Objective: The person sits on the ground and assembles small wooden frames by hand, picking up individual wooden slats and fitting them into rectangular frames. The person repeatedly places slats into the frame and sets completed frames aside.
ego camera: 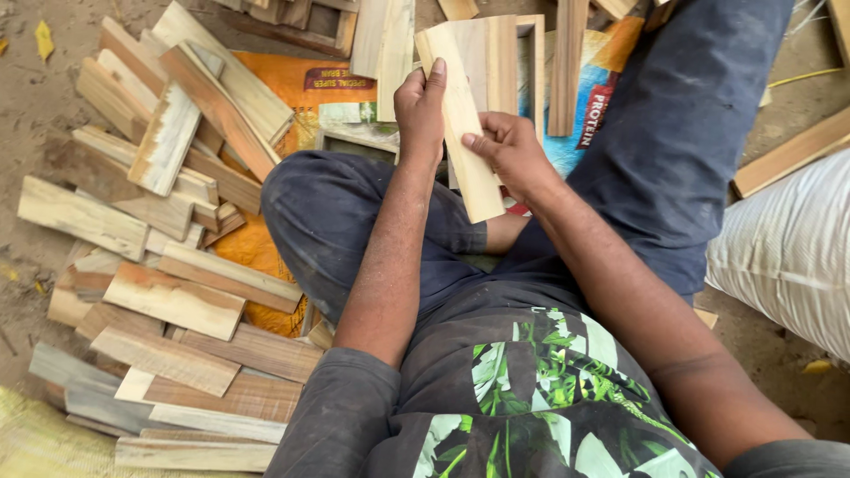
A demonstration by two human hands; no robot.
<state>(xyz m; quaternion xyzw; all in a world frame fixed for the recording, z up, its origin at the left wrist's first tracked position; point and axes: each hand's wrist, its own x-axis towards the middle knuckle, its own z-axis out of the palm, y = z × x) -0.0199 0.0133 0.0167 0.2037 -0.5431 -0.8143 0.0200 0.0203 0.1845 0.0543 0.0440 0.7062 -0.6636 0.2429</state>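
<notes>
I hold a pale wooden slat (pixel 462 124) up in front of me with both hands, tilted a little to the left. My left hand (pixel 421 111) grips its left edge, thumb up along the wood. My right hand (pixel 509 150) clasps the lower right side, fingers laid across the face. Behind the slat stands a shallow wooden box frame (pixel 518 53). My crossed legs in dark blue trousers (pixel 345 221) lie below my hands.
A big heap of short wooden slats (pixel 168 265) covers the ground at my left, over an orange printed sack (pixel 292 88). More slats (pixel 381 35) lean at the top. A white woven sack (pixel 788 248) lies at the right, beside a long plank (pixel 788 155).
</notes>
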